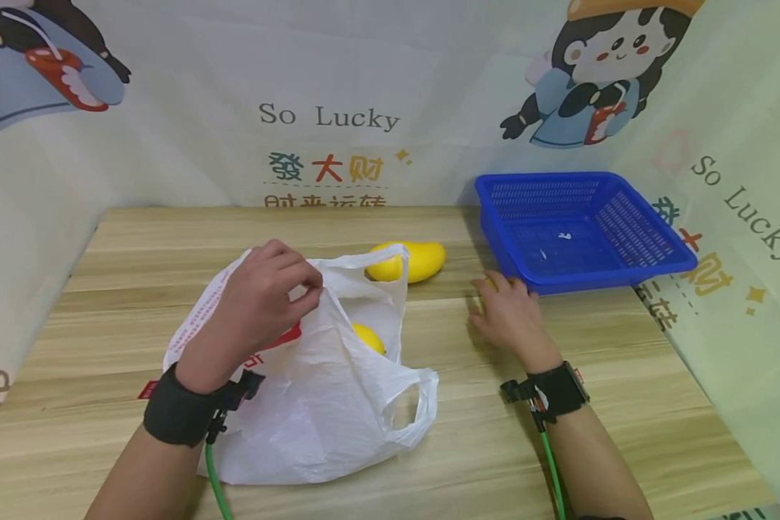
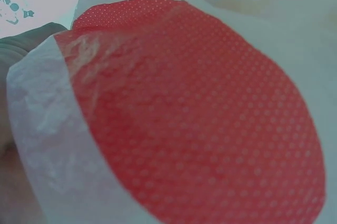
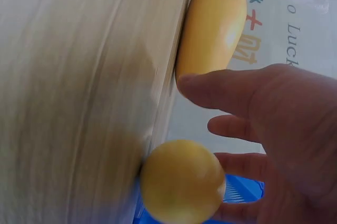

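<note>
My left hand (image 1: 263, 300) pinches the edge of a white plastic bag (image 1: 312, 412) lying on the table. Through its opening shows a yellow fruit (image 1: 368, 337). In the left wrist view, the bag's red dotted print (image 2: 200, 113) fills most of the picture. At the basket's near left corner, my right hand (image 1: 510, 314) has its fingers spread beside a round yellow fruit (image 3: 181, 182), the thumb apart from it. That fruit is mostly hidden by the hand in the head view. A yellow mango (image 1: 425, 261) lies behind the bag's handle.
A blue plastic basket (image 1: 526, 263) stands at the back right, with small white scraps on its bottom. The wooden table (image 1: 461, 448) is enclosed by printed cloth (image 1: 429, 58) at the back and sides. Green cables (image 1: 214, 480) run from both wrist cameras.
</note>
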`<state>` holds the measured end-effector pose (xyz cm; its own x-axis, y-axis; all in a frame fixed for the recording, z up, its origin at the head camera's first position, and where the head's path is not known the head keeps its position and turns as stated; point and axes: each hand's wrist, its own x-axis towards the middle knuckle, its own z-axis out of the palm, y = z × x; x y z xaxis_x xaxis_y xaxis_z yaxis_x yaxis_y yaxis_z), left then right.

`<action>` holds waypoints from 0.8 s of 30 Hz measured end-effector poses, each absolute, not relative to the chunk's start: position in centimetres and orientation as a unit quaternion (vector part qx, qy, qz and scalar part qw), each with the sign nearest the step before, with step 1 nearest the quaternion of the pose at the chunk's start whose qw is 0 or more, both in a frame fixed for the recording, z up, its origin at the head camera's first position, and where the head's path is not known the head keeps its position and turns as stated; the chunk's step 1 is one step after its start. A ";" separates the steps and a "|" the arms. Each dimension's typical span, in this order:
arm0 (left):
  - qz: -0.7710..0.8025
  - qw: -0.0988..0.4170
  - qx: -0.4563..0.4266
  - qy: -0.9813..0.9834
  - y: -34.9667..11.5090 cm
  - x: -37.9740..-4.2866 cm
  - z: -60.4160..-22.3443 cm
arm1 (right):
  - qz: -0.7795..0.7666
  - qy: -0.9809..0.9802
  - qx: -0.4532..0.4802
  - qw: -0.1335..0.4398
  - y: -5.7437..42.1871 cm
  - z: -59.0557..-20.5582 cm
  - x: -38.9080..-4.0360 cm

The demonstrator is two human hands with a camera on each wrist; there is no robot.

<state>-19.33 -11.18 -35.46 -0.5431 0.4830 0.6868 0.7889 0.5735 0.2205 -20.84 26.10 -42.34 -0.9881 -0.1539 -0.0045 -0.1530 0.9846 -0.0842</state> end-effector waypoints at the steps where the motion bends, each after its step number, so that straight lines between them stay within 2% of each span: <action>1: -0.263 0.289 -0.379 -0.839 -11.2 -19.3 -35.5 | -0.044 0.996 -0.077 0.006 26.1 -42.3 -20.8; 24: -0.263 0.281 -0.383 -0.840 -11.5 -19.4 -35.5 | -0.105 0.990 -0.098 0.002 25.4 -42.6 -20.6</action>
<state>-19.40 -11.48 -35.46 -0.5495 0.4956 0.6726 0.7907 0.5686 0.2270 -20.57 25.38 -42.62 -0.9810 -0.1935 0.0161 -0.1926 0.9590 -0.2079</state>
